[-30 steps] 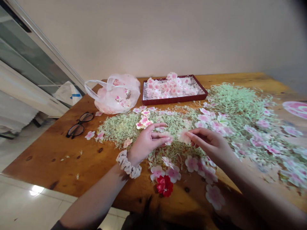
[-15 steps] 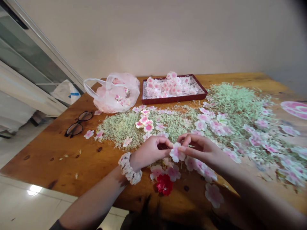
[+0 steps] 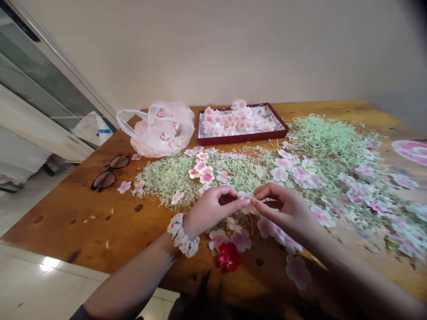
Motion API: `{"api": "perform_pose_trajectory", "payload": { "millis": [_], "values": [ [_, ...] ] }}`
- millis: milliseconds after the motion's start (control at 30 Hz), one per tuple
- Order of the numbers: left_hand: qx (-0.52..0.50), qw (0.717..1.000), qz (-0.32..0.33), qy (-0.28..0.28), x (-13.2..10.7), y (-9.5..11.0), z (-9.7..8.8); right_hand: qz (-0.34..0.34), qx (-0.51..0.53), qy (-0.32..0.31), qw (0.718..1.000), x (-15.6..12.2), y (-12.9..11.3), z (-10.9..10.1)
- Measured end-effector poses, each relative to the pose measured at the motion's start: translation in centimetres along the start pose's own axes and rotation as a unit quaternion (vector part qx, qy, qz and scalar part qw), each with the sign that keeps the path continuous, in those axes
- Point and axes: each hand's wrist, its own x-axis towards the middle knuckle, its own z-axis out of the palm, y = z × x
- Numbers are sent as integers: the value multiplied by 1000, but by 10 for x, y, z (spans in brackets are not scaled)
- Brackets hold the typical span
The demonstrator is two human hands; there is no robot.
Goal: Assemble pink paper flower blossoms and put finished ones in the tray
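Left hand [image 3: 211, 208]: thumb and index finger curved into a ring, tips pinching one edge of a pale pink flower [image 3: 246, 196]. Right hand [image 3: 289, 206]: thumb and index pinching the opposite edge, middle finger bent behind. Tips of both hands nearly meet; only a small gap, flower fills it. Flower sits right between my fingertips, seen almost edge-on, partly covered by them, so can't tell its full shape. Scrunchie [image 3: 183, 235] on my left wrist. Nearer to me, below the held flower: a red flower [image 3: 229, 257] on the worktop [image 3: 133, 231], against two light pink ones [image 3: 240, 240]. Another big pale flower [image 3: 298, 272] lies by my right forearm. Beyond the hands: green shreds [image 3: 167, 180] with loose pink flowers scattered over them, spreading off to the right. Far side: a dark red tray [image 3: 245, 140] heaped with pink flowers, a sheer white bag [image 3: 160, 149] left of it with flowers showing inside. Glasses [image 3: 104, 179] on the left side, well apart from my left hand.
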Motion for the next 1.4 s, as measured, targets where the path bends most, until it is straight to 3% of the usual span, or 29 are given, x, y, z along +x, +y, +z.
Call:
{"api": "perform_pose_trajectory", "payload": {
  "millis": [433, 800, 900, 967, 1067, 1133, 1233, 1400],
  "values": [
    [-50, 998, -39, -1, 0, -3, 0, 14, 101, 15, 995, 5, 10, 2],
    [-2, 1000, 11, 17, 1, -2, 2, 17, 98, 15, 995, 4, 6, 2],
    [-15, 999, 6, 35, 2, -1, 2, 5, 39, 21, 999, 6, 6, -7],
    [-28, 999, 3, 40, 2, -2, 2, -3, -61, 18, 998, 10, 10, -16],
    [-42, 998, 4, 42, 3, -4, 0, -65, -255, -15, 965, 15, 20, -25],
    [-50, 998, 3, 42, 2, -5, -1, -108, -332, -36, 936, 17, 26, -26],
    [-55, 998, -4, 37, 3, -5, -1, -135, -355, -51, 924, 18, 29, -22],
    [-65, 997, -16, 38, 3, -4, 0, -101, -273, -22, 956, 18, 26, -23]
  ]
}}
